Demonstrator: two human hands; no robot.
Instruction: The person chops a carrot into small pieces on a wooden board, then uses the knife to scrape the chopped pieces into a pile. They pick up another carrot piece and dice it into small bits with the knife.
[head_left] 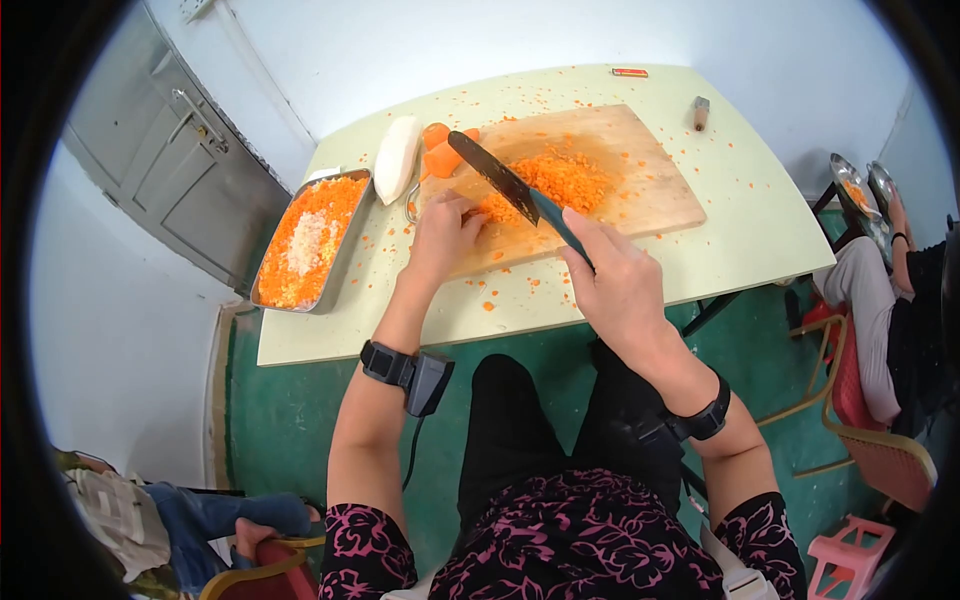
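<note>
My right hand [617,278] is wrapped round the blue-green handle of a knife [495,177], whose dark blade points up and left over the wooden cutting board [640,170]. Under and beside the blade lies a heap of finely chopped carrot [565,182]. My left hand [442,237] rests at the board's left edge with its fingers curled, close to the chopped carrot; what its fingertips hold, if anything, is hidden. Larger carrot pieces [441,158] lie at the board's upper left corner, just beyond my left hand.
A metal tray [330,283] of chopped orange and white food stands at the table's left, beside a peeled white radish [398,158]. At the back are a red packet [630,72] and a small brown object [701,114]. People sit at both sides.
</note>
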